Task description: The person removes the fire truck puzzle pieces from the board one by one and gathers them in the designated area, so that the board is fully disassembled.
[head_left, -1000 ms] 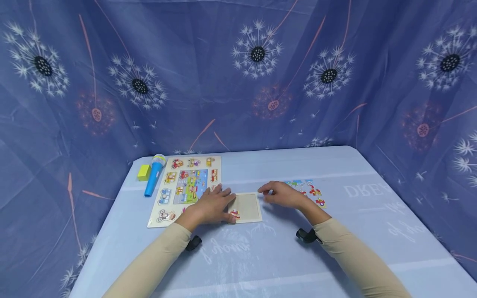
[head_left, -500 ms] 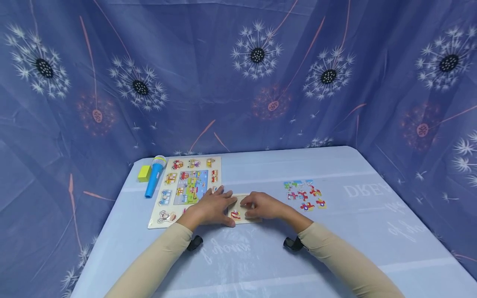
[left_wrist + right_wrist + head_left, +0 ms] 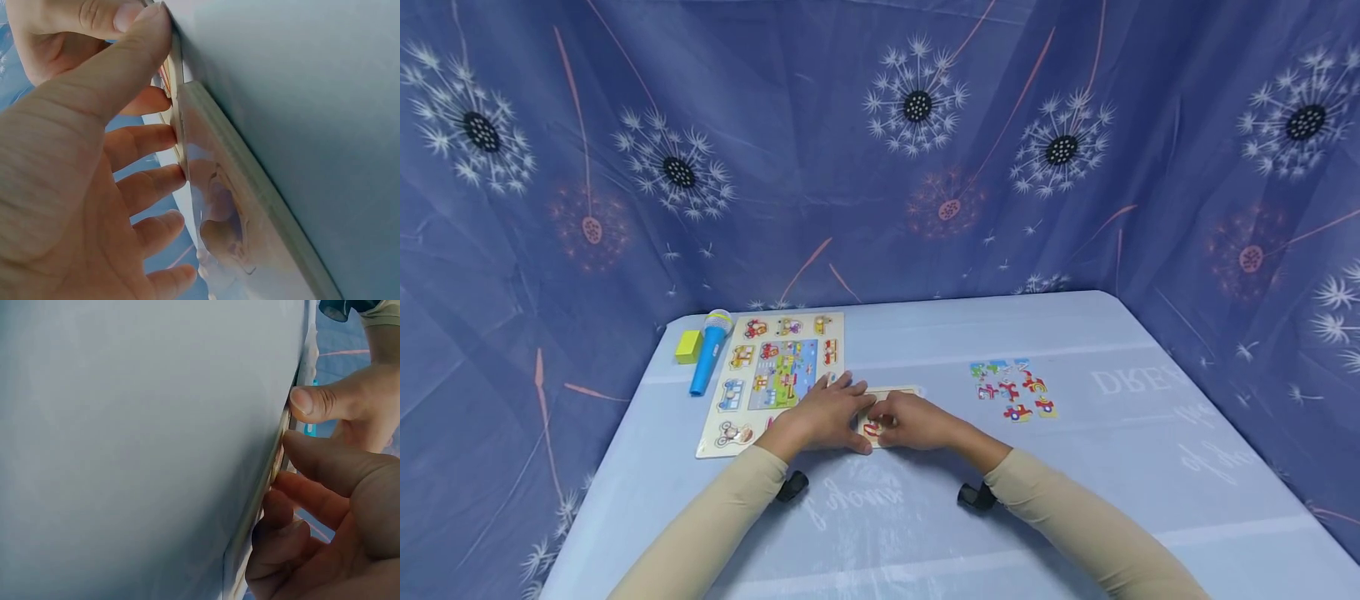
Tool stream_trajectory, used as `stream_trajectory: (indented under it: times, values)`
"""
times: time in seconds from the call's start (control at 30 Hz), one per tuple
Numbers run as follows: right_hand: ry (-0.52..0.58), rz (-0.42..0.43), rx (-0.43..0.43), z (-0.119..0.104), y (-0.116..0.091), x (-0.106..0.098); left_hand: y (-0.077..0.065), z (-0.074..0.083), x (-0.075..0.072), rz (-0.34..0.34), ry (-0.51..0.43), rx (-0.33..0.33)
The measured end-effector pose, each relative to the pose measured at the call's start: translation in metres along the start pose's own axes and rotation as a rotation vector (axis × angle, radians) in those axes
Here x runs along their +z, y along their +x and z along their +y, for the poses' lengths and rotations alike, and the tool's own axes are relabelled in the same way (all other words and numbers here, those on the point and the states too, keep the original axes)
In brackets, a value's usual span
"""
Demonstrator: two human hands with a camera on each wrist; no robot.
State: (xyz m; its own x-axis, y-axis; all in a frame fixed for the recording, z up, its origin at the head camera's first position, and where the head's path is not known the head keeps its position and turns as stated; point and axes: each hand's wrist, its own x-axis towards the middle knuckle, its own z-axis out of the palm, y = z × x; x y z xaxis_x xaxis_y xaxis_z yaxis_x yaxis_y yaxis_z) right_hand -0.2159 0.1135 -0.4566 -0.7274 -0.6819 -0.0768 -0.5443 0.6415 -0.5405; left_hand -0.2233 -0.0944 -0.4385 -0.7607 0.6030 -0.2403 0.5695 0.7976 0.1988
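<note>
A small wooden puzzle tray lies in front of me, partly covered by both hands. In its near left corner, a red-patterned jigsaw piece shows between the hands. My left hand rests along the tray's left edge, fingers spread, thumb at the near corner; the left wrist view shows its fingertips against the rim. My right hand reaches over the tray with curled fingers, thumb and forefinger at the jigsaw piece. From the right wrist, the thumb and forefinger sit low at the tray, hiding most of the piece.
Several loose jigsaw pieces lie to the right. Left of the tray is a large vehicle puzzle board, its near right part under my left hand. Beyond it are a blue toy microphone and a yellow block. A patterned curtain surrounds the table.
My right hand has moved left from beside the loose pieces, over the tray, to the jigsaw piece in its corner. My left hand has stayed on the tray's edge.
</note>
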Motion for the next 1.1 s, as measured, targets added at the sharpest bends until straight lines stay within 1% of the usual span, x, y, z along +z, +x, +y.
stream_trajectory:
  times: [0.17,0.3,0.4,0.73,0.97,1.1]
  values:
    - [0.07,0.037,0.035,0.002,0.003,0.003,-0.001,0.0,-0.001,-0.014,-0.005,-0.004]
    - [0.143,0.056,0.05,0.0,0.005,0.003,-0.001,0.0,-0.002,-0.01,-0.019,-0.005]
    - [0.165,0.06,0.063,-0.001,0.005,0.004,-0.001,0.0,-0.002,-0.004,-0.023,-0.007]
    - [0.123,0.077,0.085,-0.002,0.006,0.005,0.0,0.0,-0.003,-0.001,-0.02,-0.005]
    - [0.045,0.05,0.063,0.002,0.002,-0.003,0.001,0.0,-0.001,-0.002,0.002,0.007]
    - [0.075,0.011,0.052,0.007,-0.005,-0.012,0.001,0.0,-0.001,-0.008,0.013,-0.002]
